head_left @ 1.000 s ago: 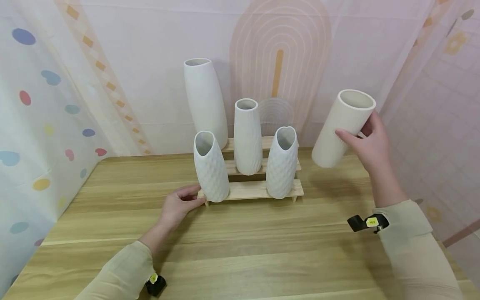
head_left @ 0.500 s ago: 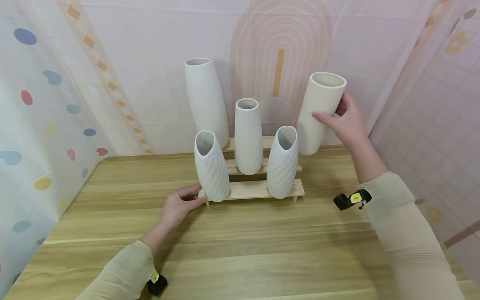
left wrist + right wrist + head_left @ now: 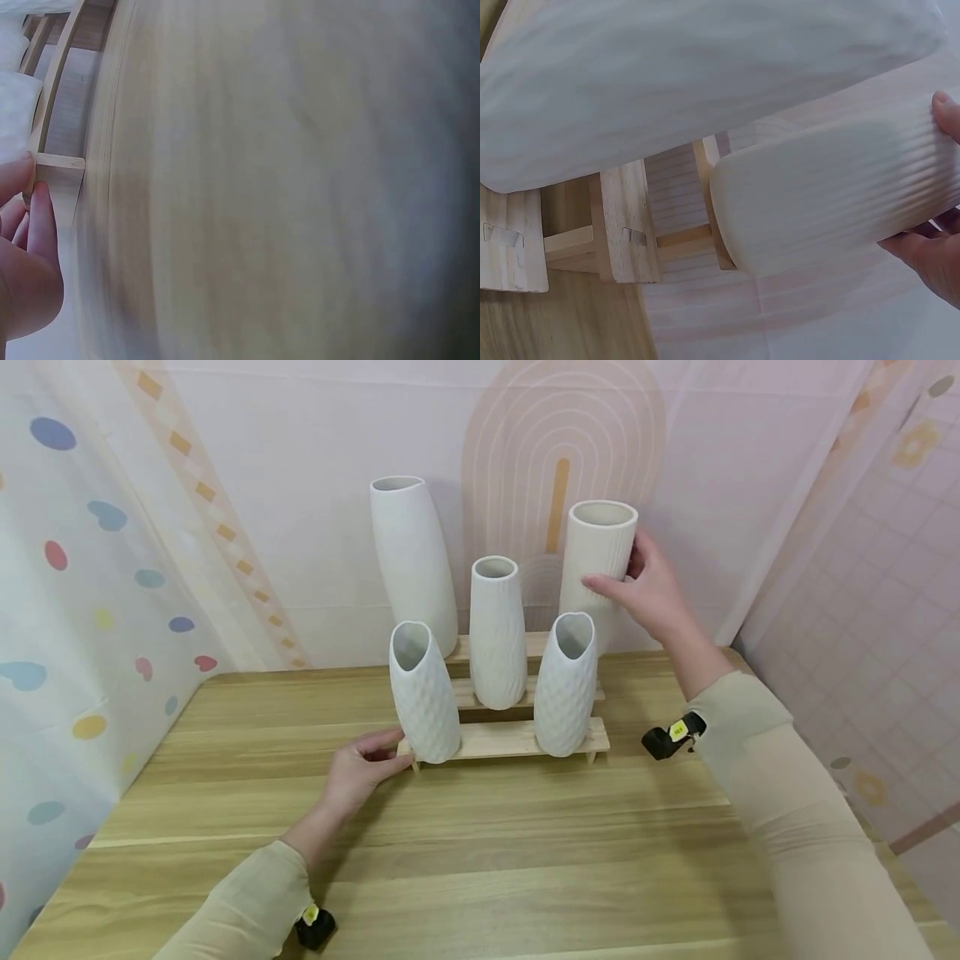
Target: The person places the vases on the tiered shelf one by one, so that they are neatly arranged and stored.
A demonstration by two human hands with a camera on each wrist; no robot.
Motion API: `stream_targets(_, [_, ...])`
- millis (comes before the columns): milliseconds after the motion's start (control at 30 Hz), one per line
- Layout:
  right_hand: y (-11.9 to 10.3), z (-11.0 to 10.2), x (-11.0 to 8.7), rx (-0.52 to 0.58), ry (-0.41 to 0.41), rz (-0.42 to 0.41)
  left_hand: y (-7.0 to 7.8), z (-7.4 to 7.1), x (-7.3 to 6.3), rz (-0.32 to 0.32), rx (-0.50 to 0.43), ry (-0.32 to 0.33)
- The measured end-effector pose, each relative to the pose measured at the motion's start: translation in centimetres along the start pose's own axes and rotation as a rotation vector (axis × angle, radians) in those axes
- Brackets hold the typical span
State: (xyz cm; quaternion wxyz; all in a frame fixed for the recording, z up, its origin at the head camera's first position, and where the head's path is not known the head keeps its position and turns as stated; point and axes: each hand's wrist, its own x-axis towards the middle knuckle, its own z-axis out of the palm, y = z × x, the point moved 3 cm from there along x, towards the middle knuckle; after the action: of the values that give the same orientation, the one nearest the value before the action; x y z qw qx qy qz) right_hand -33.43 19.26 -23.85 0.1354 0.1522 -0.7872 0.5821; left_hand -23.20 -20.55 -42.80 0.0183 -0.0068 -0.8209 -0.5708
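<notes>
My right hand (image 3: 651,589) grips a cream ribbed vase (image 3: 596,552) by its side, at the right end of the stand's top tier. In the right wrist view the ribbed vase's base (image 3: 742,217) is at the top slat; whether its full weight rests there I cannot tell. My left hand (image 3: 360,774) pinches the front left end of the tiered wooden stand (image 3: 495,740). Two dimpled white vases, left (image 3: 426,710) and right (image 3: 564,706), stand on the lowest tier. A slim white vase (image 3: 497,635) stands mid-tier, and a tall smooth vase (image 3: 412,564) at the back left.
The wood-grain table (image 3: 480,860) stretches in front of the stand and to both sides. A patterned curtain (image 3: 300,485) hangs close behind the stand. The right dimpled vase hides the lower part of the ribbed vase in the head view.
My right hand has carried the ribbed vase leftward from beyond the stand to its top tier, and the vase has become more upright. My left hand has stayed at the stand's corner.
</notes>
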Motion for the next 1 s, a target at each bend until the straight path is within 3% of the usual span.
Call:
stream_targets(567, [0.3,1.8,2.0,0.071,-0.004,-0.015,0.2,0.0,0.0,0.007,0.007,0.001])
stream_targets(1000, [1.0,1.6,1.7,0.043,-0.042,0.011,0.1,0.3,0.1,-0.012,0.017,0.007])
